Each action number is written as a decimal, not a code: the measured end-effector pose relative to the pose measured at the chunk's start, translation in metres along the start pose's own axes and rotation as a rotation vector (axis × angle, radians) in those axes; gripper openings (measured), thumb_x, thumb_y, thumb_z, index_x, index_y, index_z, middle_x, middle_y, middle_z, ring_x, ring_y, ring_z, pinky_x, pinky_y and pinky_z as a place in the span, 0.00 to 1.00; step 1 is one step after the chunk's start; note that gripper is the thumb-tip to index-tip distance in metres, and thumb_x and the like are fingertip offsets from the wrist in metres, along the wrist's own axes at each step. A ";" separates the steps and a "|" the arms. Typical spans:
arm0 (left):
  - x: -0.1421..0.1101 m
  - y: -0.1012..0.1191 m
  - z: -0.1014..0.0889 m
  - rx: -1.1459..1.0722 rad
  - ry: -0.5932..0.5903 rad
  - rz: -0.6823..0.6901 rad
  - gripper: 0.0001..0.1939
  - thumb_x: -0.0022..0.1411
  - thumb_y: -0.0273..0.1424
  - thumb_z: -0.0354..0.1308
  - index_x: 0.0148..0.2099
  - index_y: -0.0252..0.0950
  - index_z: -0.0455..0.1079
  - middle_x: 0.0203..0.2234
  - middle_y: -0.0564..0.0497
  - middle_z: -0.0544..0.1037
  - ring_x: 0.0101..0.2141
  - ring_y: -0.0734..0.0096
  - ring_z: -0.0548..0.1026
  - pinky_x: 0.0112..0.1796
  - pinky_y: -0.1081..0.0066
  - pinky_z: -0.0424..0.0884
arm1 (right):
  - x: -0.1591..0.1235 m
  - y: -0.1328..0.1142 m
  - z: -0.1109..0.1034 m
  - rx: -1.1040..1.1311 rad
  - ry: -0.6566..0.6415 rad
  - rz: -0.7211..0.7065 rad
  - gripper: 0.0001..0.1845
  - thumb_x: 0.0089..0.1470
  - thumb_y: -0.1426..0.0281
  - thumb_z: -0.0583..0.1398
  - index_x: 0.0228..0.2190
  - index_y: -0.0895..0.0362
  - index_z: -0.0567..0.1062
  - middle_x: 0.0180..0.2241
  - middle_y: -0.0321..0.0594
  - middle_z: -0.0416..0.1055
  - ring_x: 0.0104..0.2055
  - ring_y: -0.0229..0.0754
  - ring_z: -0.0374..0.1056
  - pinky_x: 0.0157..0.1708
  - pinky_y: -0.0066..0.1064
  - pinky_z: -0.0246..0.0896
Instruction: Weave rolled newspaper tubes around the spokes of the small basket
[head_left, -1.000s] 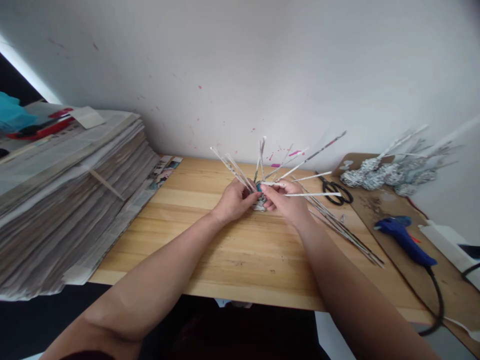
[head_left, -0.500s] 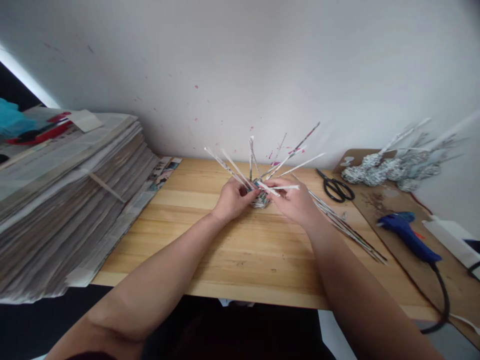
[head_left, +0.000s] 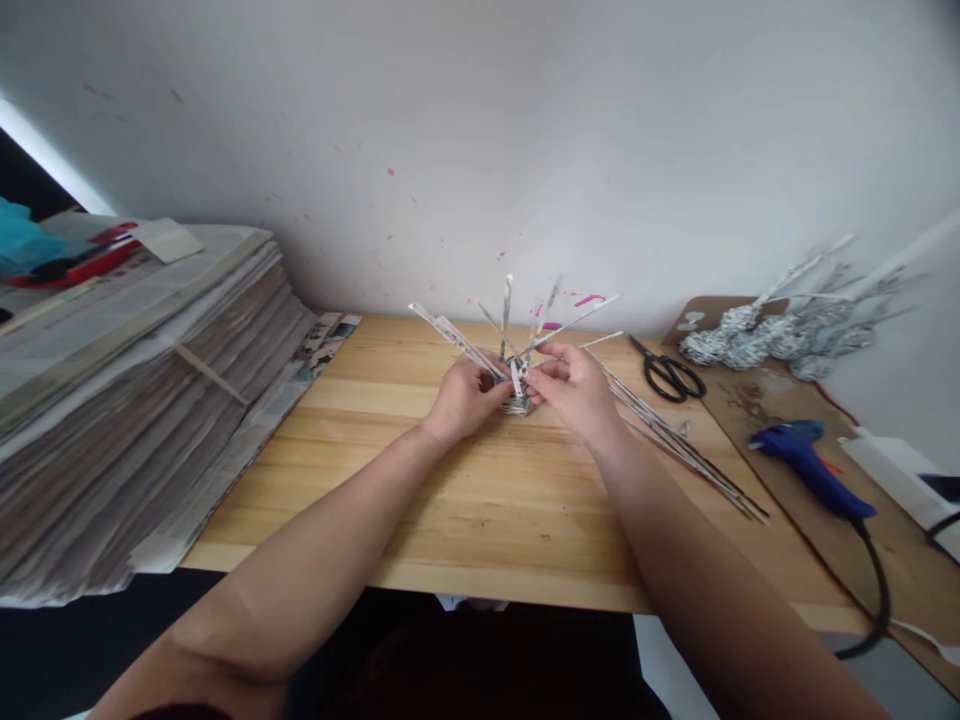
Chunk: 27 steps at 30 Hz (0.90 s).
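Note:
A small woven piece of rolled newspaper strips (head_left: 517, 406) sits on the wooden table between my hands, its loose paper strips fanning upward and outward. My left hand (head_left: 466, 397) grips its left side, thumb in front and fingers partly hidden behind. On the other side, my right hand (head_left: 571, 388) has its fingers bent around the strips at the right, pinching near the front where a pale strip stands up. Which strip the right fingertips hold is hard to make out.
Loose paper sticks (head_left: 686, 450) lie right of my right hand, with black scissors (head_left: 667, 375) beyond. A blue glue gun (head_left: 814, 465) and woven paper pieces (head_left: 742, 335) rest on cardboard at the right. A tall newspaper stack (head_left: 150, 420) fills the left.
My right hand has shifted slightly left and turned. The strips that stuck out rightward over it now stand up or are folded in. My left hand stays in place.

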<state>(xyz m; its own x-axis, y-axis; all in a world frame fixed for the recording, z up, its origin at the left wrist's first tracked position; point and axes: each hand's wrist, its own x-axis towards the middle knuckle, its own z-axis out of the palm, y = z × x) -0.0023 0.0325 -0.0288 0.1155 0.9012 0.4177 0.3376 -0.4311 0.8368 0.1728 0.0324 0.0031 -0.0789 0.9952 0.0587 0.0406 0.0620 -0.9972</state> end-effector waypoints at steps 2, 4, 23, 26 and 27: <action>0.000 0.000 -0.001 -0.005 -0.016 0.005 0.06 0.60 0.33 0.65 0.35 0.35 0.79 0.35 0.47 0.79 0.40 0.65 0.76 0.44 0.67 0.71 | 0.001 0.001 0.000 0.033 -0.031 0.030 0.28 0.39 0.60 0.74 0.40 0.55 0.73 0.26 0.33 0.77 0.26 0.37 0.73 0.25 0.27 0.71; 0.000 0.001 -0.002 -0.023 -0.031 0.002 0.07 0.60 0.34 0.65 0.35 0.35 0.79 0.36 0.46 0.79 0.42 0.64 0.76 0.45 0.66 0.71 | 0.000 0.001 0.001 0.045 -0.063 0.037 0.24 0.40 0.59 0.74 0.35 0.56 0.74 0.26 0.35 0.77 0.25 0.36 0.72 0.25 0.27 0.70; 0.002 -0.006 -0.001 -0.144 -0.048 -0.078 0.10 0.59 0.37 0.66 0.39 0.35 0.80 0.37 0.46 0.81 0.37 0.66 0.76 0.37 0.69 0.71 | 0.007 0.004 -0.002 0.109 0.048 0.094 0.14 0.38 0.67 0.73 0.23 0.57 0.73 0.21 0.33 0.74 0.24 0.34 0.71 0.24 0.24 0.69; 0.002 -0.007 0.000 -0.117 -0.062 -0.041 0.11 0.61 0.37 0.64 0.40 0.36 0.81 0.37 0.46 0.80 0.38 0.66 0.75 0.38 0.69 0.70 | 0.007 0.003 0.000 0.120 0.074 0.142 0.12 0.42 0.71 0.71 0.24 0.57 0.72 0.20 0.33 0.73 0.23 0.34 0.70 0.22 0.23 0.69; 0.002 -0.008 -0.001 -0.109 -0.069 -0.036 0.11 0.61 0.37 0.64 0.41 0.36 0.82 0.37 0.46 0.80 0.38 0.66 0.75 0.39 0.69 0.70 | 0.007 0.002 0.000 0.117 0.083 0.152 0.11 0.43 0.72 0.70 0.24 0.57 0.72 0.19 0.33 0.73 0.23 0.34 0.70 0.22 0.23 0.69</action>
<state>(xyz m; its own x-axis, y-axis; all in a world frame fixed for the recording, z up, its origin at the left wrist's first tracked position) -0.0052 0.0375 -0.0341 0.1702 0.9155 0.3647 0.2396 -0.3974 0.8858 0.1722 0.0394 0.0013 0.0014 0.9956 -0.0940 -0.0709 -0.0937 -0.9931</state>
